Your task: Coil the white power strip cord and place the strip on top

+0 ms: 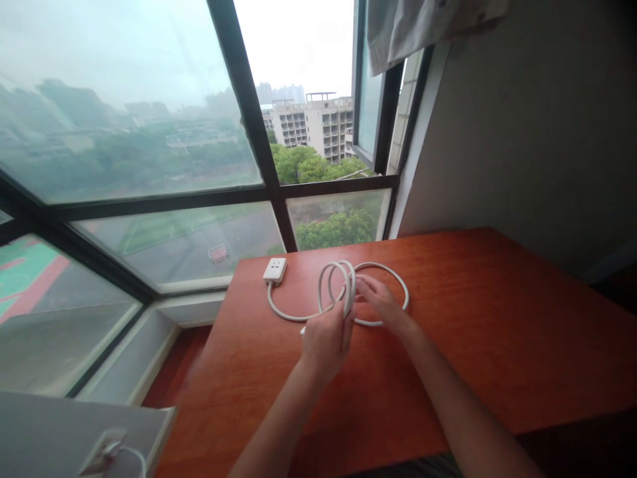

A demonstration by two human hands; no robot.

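Observation:
A white extension cord (293,317) runs over the desk from a small white socket block (275,271) near the far left edge. My left hand (324,340) is closed around several upright loops of this cord, held above the desk. My right hand (382,304) is at the right side of the loops, its fingers bent onto the cord; the fingertips are partly hidden behind the coil. Another wide loop of cord lies on the desk around and behind my right hand. A small white end shows at the left of my left hand, probably the plug.
The reddish-brown desk (497,318) stands against a dark-framed window (271,192) and a wall (497,146) on the right. One window pane (368,99) is swung open, with a curtain (423,26) above. A wall outlet with a white plug (110,450) is at lower left.

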